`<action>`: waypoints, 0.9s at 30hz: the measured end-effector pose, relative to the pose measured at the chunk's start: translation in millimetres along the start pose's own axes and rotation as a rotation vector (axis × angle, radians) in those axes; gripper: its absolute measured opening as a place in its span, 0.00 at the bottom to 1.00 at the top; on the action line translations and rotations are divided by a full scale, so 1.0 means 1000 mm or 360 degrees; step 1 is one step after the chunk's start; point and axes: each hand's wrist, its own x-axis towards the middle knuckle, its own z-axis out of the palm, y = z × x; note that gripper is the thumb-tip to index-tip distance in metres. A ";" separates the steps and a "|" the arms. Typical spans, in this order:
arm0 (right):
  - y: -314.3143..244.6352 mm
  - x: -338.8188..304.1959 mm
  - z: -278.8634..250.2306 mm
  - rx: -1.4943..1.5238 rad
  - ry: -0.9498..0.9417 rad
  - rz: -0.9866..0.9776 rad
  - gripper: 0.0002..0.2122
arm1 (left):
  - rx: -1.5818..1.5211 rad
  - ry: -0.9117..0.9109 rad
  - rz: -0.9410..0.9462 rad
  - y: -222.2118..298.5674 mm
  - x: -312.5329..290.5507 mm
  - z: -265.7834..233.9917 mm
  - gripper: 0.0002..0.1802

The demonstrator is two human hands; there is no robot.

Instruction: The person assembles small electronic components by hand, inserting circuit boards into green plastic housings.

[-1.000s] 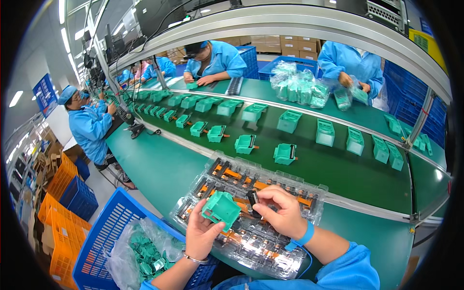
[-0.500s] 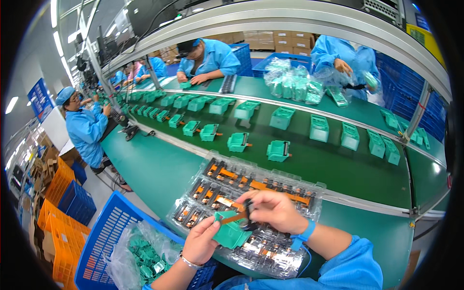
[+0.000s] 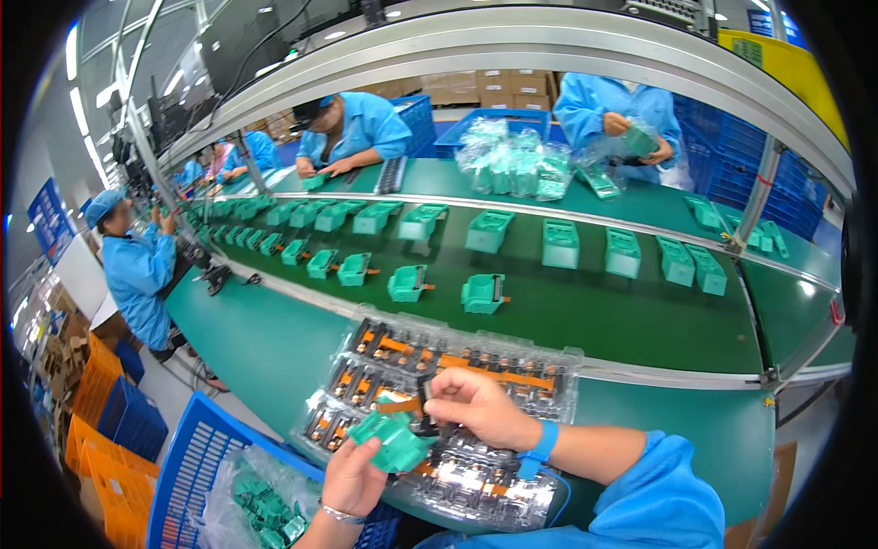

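My left hand (image 3: 355, 478) grips a green plastic housing (image 3: 391, 443), thumb on its near side. Just above and right of it, my right hand (image 3: 477, 408) pinches a black part (image 3: 425, 407) with a flat orange ribbon (image 3: 399, 407). The ribbon reaches over the housing's upper edge; whether the black part touches the housing I cannot tell. A blue band with a cord circles my right wrist. Beneath both hands lies a clear plastic tray (image 3: 569, 384) holding rows of black parts with orange strips. My left palm is partly hidden.
Beyond the tray, a green conveyor (image 3: 585, 316) carries two rows of green housings (image 3: 483, 293). A blue basket (image 3: 187, 457) with bagged green pieces stands at lower left. A metal frame (image 3: 512, 41) spans overhead. Co-workers (image 3: 357, 128) sit or stand across and to the left.
The housing has turned in my left hand, and the black part now stands more upright beside it. The whole view has shifted a little. A co-worker across raises a bagged green piece.
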 end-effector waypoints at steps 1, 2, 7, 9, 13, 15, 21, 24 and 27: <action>0.001 0.000 0.001 0.0023 -0.0055 -0.0070 0.07 | -0.0027 0.0049 -0.0003 0.001 0.001 0.001 0.24; 0.001 0.000 0.001 0.0038 -0.0103 -0.0139 0.07 | -0.0055 0.0093 -0.0013 0.001 0.001 0.003 0.20; 0.009 0.002 -0.001 -0.0044 -0.0493 -0.0246 0.08 | 0.0161 0.0117 -0.0007 0.008 -0.013 0.026 0.18; 0.010 0.000 -0.002 -0.0191 -0.0514 -0.0272 0.08 | 0.0201 0.0028 -0.0164 0.009 -0.013 0.021 0.25; 0.008 -0.001 -0.004 -0.0108 -0.0334 -0.0170 0.08 | 0.0328 -0.0088 0.0071 0.004 -0.015 0.015 0.29; 0.012 0.000 -0.007 -0.0081 -0.0308 -0.0187 0.08 | 0.0380 0.0018 0.0149 0.005 -0.015 0.025 0.28; 0.012 0.001 -0.005 -0.0071 -0.0272 -0.0162 0.08 | 0.0152 0.0167 0.0138 0.002 -0.008 0.005 0.27; 0.012 0.003 0.005 -0.0166 -0.0154 -0.0179 0.09 | 0.0141 0.0168 0.0218 0.005 -0.013 0.013 0.20; -0.004 -0.002 -0.001 -0.0319 0.0279 -0.0304 0.08 | 0.0133 0.0243 0.0266 0.001 0.001 0.008 0.20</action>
